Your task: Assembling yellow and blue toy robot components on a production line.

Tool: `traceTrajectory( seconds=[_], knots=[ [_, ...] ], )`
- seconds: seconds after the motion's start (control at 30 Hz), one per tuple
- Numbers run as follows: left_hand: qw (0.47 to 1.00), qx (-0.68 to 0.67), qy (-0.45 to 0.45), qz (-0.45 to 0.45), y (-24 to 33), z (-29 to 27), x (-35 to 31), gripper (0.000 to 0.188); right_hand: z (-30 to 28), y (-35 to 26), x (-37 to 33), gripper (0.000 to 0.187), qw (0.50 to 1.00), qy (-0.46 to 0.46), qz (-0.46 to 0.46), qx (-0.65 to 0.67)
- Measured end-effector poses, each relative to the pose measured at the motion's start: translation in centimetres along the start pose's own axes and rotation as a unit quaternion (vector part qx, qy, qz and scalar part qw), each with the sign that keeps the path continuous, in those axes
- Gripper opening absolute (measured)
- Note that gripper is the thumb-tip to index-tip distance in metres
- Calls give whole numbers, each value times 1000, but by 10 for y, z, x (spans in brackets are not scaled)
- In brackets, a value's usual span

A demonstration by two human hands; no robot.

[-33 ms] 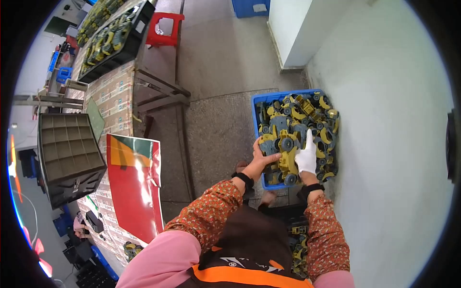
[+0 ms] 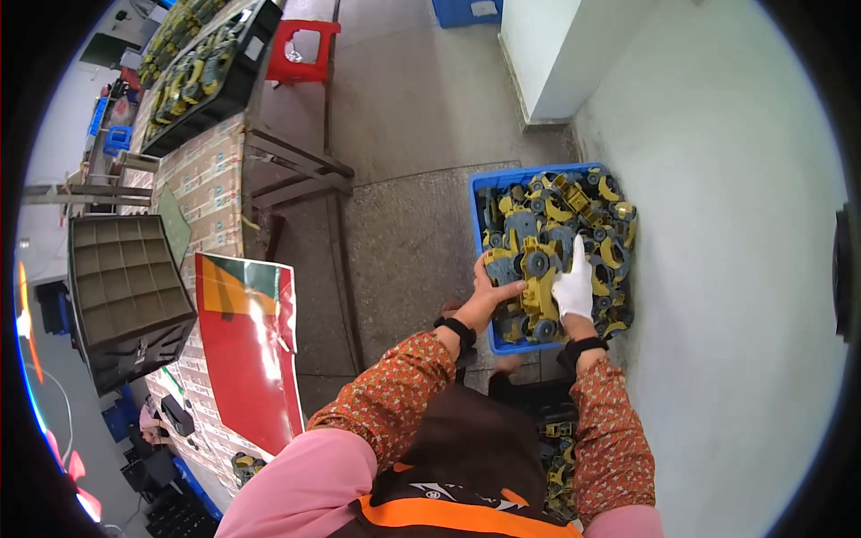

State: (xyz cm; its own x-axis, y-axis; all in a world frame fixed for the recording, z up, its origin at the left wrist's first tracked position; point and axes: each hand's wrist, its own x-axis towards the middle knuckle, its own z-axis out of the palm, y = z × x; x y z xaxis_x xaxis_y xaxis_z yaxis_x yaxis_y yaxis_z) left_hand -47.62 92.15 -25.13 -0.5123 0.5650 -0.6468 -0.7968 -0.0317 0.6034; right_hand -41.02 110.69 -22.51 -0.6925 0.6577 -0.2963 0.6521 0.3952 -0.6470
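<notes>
A blue crate point(image 2: 476, 215) heaped with yellow and grey toy vehicles stands on the floor in front of me. On top of the heap lies a yellow toy truck point(image 2: 540, 291) with dark wheels. My left hand point(image 2: 489, 292), bare, grips it from the left, thumb across its side and fingers partly hidden. My right hand point(image 2: 574, 289), in a white glove, closes against the truck's right side. Its index finger stretches forward over the heap, while the other fingertips are out of sight among the toys.
A pale wall point(image 2: 717, 197) rises close on the right. To the left, a long table point(image 2: 211, 152) bears a black tray point(image 2: 242, 76) of toys, a divided dark crate point(image 2: 130, 269) and a red sheet point(image 2: 251, 368). A red stool point(image 2: 303, 52) stands beyond; more toys point(image 2: 558, 457) lie beside my apron.
</notes>
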Motion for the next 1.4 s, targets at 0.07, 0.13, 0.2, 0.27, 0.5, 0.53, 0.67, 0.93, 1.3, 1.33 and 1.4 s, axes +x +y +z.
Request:
traceTrajectory(
  seconds=[0.07,0.13,0.2,0.27,0.5,0.53,0.67,0.93,1.3,1.33,1.4],
  knots=[
    [998,-44,-8,-32,0,4,32,122,17,26,39,92,1000,0,-13,-26],
    [997,-58,0,-49,-7,-2,66,114,28,28,72,93,998,-39,25,-42],
    [996,-69,1,-48,-15,-2,99,113,40,46,102,92,995,-44,46,-77],
    [997,-72,2,-15,-24,-11,128,111,49,44,120,88,992,-43,37,-109],
    [998,49,38,30,-10,-32,213,123,62,56,147,70,983,11,-18,-181],
    [994,93,44,34,-6,-39,223,125,66,49,146,68,980,22,-40,-194],
    [937,345,35,34,9,-36,250,124,32,66,144,58,991,50,70,-102],
    [883,452,103,79,3,-26,267,102,9,145,107,32,901,8,157,405],
    [886,449,31,114,7,-75,301,72,37,51,91,63,964,52,41,-258],
    [881,458,51,108,5,-71,302,69,41,49,99,66,954,16,74,-290],
    [864,474,103,134,-9,-76,301,60,42,51,109,72,919,-11,26,-393]
  ],
)
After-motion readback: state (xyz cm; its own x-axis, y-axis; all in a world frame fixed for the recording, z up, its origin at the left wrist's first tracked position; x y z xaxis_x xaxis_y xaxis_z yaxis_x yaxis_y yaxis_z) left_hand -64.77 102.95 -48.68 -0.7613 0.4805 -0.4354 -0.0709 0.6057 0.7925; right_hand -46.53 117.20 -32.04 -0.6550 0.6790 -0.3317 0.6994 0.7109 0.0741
